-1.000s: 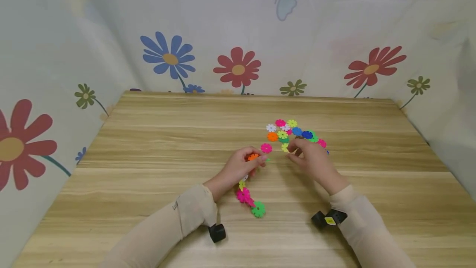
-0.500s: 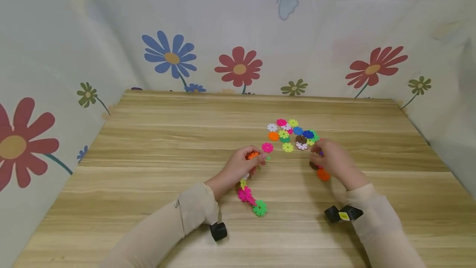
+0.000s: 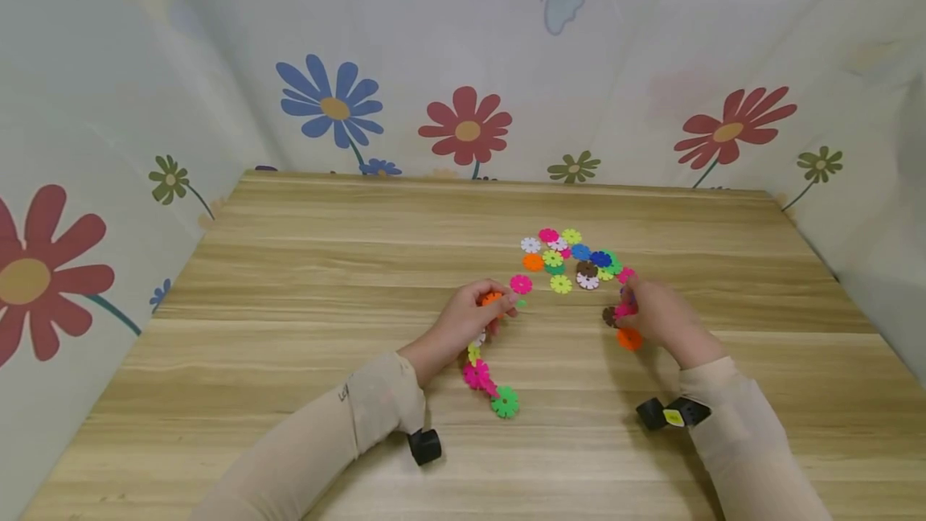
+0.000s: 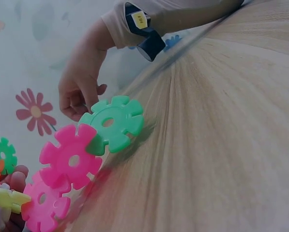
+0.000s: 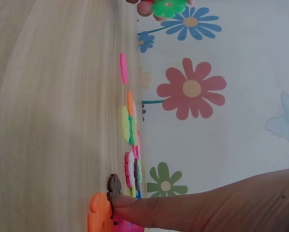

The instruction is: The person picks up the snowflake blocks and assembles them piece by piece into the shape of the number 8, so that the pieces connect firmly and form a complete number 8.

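Observation:
My left hand (image 3: 463, 318) holds a chain of interlocked plastic snowflake discs. An orange disc (image 3: 492, 301) shows between its thumb and fingers, with a bit of green at the thumb tip. Down from the palm the chain runs through white, yellow and pink discs (image 3: 477, 375) to a green end disc (image 3: 505, 402). My right hand (image 3: 661, 318) is at the right end of the loose discs, fingers bent down over a pink disc (image 3: 624, 310). Its thumb (image 5: 127, 203) touches there, next to a brown disc (image 5: 114, 184) and an orange disc (image 5: 100, 213); I cannot tell whether it pinches one.
Loose discs lie in an overlapping cluster farther back, among them a white disc (image 3: 530, 245), a dark blue disc (image 3: 600, 259) and a brown disc (image 3: 587, 269). One pink disc (image 3: 521, 285) lies apart near my left hand. A flower-printed cloth (image 3: 615, 63) stands behind the wooden table (image 3: 325, 248).
My right hand has moved right from the middle of the cluster to its right end, uncovering brown and white discs. My left hand stays in place holding the chain.

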Tool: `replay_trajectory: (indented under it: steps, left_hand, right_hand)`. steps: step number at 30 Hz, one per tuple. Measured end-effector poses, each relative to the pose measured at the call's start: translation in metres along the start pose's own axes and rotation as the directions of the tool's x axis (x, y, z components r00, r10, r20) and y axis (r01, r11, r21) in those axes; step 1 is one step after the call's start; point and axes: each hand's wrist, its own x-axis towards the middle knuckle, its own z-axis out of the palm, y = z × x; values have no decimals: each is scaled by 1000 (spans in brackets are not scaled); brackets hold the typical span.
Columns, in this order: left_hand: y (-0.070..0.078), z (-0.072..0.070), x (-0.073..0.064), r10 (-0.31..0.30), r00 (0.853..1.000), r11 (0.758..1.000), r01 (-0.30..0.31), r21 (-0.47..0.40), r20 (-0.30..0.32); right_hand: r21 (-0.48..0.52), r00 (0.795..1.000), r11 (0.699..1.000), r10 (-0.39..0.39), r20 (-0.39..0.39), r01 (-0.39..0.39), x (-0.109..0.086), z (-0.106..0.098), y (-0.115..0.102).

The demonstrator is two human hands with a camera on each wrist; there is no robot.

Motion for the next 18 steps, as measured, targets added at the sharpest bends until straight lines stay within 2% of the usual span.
replay_trajectory:
  steps: [8, 14, 16, 18]
  left_hand:
    - [0, 0, 1, -6, 1000, 1000, 6, -20, 11]
    - [1, 0, 0, -18, 1000, 999, 18, -27, 5]
    - [0, 0, 0, -19, 1000, 1000, 19, -23, 5]
    - [0, 0, 0, -19, 1000, 1000, 19, -25, 5]
  right_hand:
    - [116, 996, 990, -80, -51, 85, 1, -6, 2]
    - [220, 990, 969, -92, -104, 113, 0, -10, -10]
    - [273, 989, 955, -87, -118, 117, 1, -8, -16]
    - [348, 988, 928, -94, -126, 133, 2, -5, -22]
